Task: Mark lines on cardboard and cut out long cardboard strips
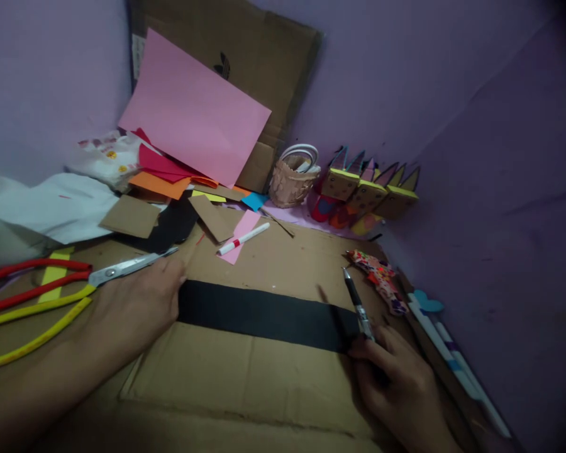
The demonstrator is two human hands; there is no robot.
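A long strip of black paper lies across the cardboard sheet in front of me. My left hand grips the strip's left end, with its fingertips partly hidden. At the other end, my right hand is closed round a pen, its tip pointing up and away. Those right fingers also touch the strip's right end. Scissors with red and yellow handles lie beyond my left wrist, their blades pointing right. Farther back, a white marker rests over a small pink paper strip.
Paper and cardboard scraps crowd the back left, below a large pink sheet leaning on a cardboard box. A round brown basket and spiky cardboard figures stand along the wall. White-and-blue sticks lie at right.
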